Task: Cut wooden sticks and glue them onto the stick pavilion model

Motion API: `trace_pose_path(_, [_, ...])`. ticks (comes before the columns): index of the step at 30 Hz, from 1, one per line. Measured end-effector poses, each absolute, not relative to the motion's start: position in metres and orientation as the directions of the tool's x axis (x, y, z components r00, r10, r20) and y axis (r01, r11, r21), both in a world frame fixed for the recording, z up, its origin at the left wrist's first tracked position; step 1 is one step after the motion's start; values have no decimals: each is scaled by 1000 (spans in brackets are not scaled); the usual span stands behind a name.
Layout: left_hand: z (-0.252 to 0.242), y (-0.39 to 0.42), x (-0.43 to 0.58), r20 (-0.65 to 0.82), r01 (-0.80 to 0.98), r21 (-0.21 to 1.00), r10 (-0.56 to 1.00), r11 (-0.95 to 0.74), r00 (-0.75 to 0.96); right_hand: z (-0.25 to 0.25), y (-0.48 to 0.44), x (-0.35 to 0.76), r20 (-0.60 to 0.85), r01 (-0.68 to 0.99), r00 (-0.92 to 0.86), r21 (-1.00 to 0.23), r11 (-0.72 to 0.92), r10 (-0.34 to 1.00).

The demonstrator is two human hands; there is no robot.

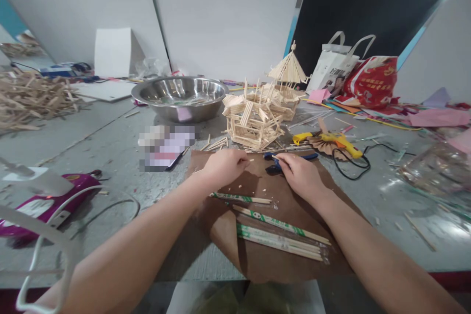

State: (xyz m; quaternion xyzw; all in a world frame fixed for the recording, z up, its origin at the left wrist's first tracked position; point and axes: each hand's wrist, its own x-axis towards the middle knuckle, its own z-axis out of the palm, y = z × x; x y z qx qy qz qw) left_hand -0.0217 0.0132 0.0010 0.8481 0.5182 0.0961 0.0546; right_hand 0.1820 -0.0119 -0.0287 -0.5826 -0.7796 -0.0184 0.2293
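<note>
My left hand (228, 166) is closed in a pinch, and a pale tip of a short wooden stick (251, 160) pokes out of its fingers. My right hand (300, 170) pinches another small wooden stick (274, 157) between thumb and fingers. Beneath and beside that hand lie blue-handled pliers (271, 169), partly covered by it. Both hands are over a brown paper sheet (257, 184). Nearer me on the paper rest wrapped chopsticks (281, 224) in green-printed sleeves. Just behind the hands stands a many-sided stick model (253, 122).
A steel basin (180, 103) stands behind a phone (167, 152). Right of the pliers is a yellow glue gun (340, 143) with a black cord. A roofed stick tower (290, 68) and bags (373, 81) are farther back. At left are a purple power strip (47, 201) and piled sticks (33, 98).
</note>
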Motion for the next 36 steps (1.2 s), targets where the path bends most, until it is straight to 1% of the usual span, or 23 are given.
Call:
trace_pose_path(4, [4,26,-37,165,880,193,899,-433,406,-30,-12,185,422,905,-201,-265,332,884])
trace_pose_path(9, [2,36,-46,139,909,207,931,-361,338,-27,-12,184,398,920,-162,-270,284,903])
trace_pose_path(12, [-4,38,-45,121,875,222,903,-430,413,-25,-12,182,359,929,-140,-275,248,923])
trace_pose_path(15, [-10,38,-41,110,834,224,864,-503,491,-26,-11,182,350,921,-174,-273,278,920])
trace_pose_path(18, [-16,35,-36,112,849,171,866,-499,487,-29,-11,183,386,907,-226,-253,338,895])
trace_pose_path(23, [-23,34,-30,118,891,69,890,-449,440,-32,-10,185,422,906,-222,-243,346,879])
trace_pose_path(25, [-25,35,-30,131,886,56,883,-460,450,-32,-9,184,412,906,-229,-242,348,882])
trace_pose_path(27, [-26,36,-29,159,880,75,877,-469,454,-32,-8,184,394,904,-229,-253,345,890])
trace_pose_path(29, [-24,36,-28,209,869,153,875,-470,437,-31,-9,184,395,889,-232,-283,358,889])
trace_pose_path(30, [-22,35,-27,233,854,221,876,-471,423,-31,-9,184,408,875,-240,-302,378,881])
trace_pose_path(33, [-13,31,-24,258,738,508,896,-444,362,-30,-12,183,455,830,-287,-320,456,843])
trace_pose_path(35, [-8,27,-21,196,604,708,924,-366,329,-29,-13,183,457,828,-331,-279,487,826])
trace_pose_path(36, [-6,25,-19,154,530,787,932,-316,327,-29,-14,183,451,830,-359,-246,500,817])
